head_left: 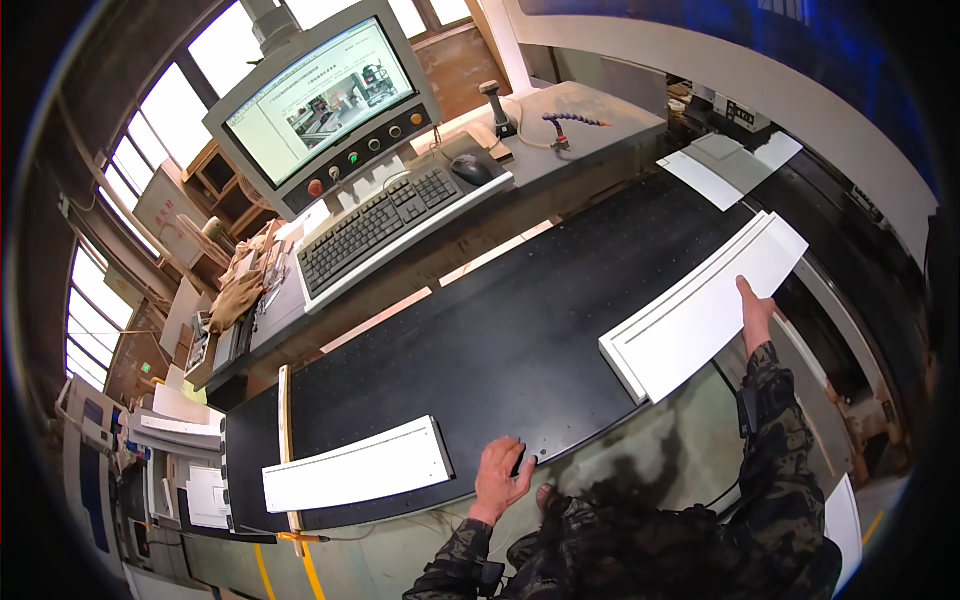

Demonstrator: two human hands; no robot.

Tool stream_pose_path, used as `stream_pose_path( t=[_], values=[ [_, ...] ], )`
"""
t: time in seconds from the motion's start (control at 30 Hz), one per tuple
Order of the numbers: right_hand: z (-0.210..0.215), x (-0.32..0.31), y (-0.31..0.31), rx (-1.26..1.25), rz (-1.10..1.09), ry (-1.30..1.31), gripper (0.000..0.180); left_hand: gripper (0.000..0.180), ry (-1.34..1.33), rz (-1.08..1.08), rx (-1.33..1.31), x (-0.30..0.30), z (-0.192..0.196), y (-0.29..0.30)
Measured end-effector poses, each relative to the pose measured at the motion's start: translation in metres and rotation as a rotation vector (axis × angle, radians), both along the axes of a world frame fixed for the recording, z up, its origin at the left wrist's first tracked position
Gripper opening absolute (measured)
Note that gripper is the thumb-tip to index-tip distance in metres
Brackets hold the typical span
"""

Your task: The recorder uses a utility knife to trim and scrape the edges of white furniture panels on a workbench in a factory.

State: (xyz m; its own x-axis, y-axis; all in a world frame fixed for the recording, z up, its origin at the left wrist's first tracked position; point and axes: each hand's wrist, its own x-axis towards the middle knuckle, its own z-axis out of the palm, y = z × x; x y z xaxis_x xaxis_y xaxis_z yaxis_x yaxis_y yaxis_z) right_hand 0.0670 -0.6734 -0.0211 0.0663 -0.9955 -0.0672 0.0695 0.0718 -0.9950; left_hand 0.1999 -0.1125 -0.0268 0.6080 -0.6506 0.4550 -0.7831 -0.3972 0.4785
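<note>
A long white panel [690, 315] with grooves along its far side lies on the right part of the black table [480, 345], overhanging the near edge. My right hand [757, 312] grips its near edge, thumb on top and the other fingers hidden underneath. At the table's near edge rests my left hand [503, 480], holding nothing, its thumb apart from its loosely bent fingers. To its left is a second white panel [360, 468], which lies partly over a pale wooden strip [285, 430] crossing the table.
Behind the table stands a desk with a keyboard [380, 230], a mouse [471, 169], a handheld scanner [497, 110] and a monitor [320, 105] above. Flat white and grey pieces [725, 165] lie before the machine at far right. Gloves [238, 300] sit on the desk's left end.
</note>
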Motion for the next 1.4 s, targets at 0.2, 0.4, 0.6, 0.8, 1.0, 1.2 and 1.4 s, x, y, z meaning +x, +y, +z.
stream_pose_path(
  t=[0.2,0.4,0.6,0.8,1.0,1.2,1.4],
  values=[
    [-0.005,-0.002,0.001,-0.135,0.022,-0.038,0.063,0.028,-0.002,0.007,0.006,-0.002,-0.001,-0.001],
    [0.004,-0.002,0.006,-0.069,-0.010,0.104,0.059,0.027,0.008,0.021,-0.015,-0.003,-0.001,-0.001],
    [0.004,-0.002,0.010,-0.112,0.005,-0.023,0.060,0.027,0.018,0.020,-0.008,-0.002,0.000,-0.001],
    [0.001,-0.003,0.007,-0.109,0.033,0.006,0.061,0.027,0.021,0.024,0.003,-0.003,-0.001,0.000],
    [0.002,-0.004,0.008,-0.170,0.036,0.001,0.061,0.028,0.017,0.011,-0.003,-0.003,0.000,-0.001],
    [0.009,-0.004,0.013,-0.090,0.034,-0.017,0.057,0.028,0.011,0.003,-0.001,-0.001,0.000,-0.001],
    [0.002,-0.002,0.009,-0.144,0.011,-0.008,0.059,0.027,0.008,0.009,0.011,-0.001,-0.001,0.000]
  ],
)
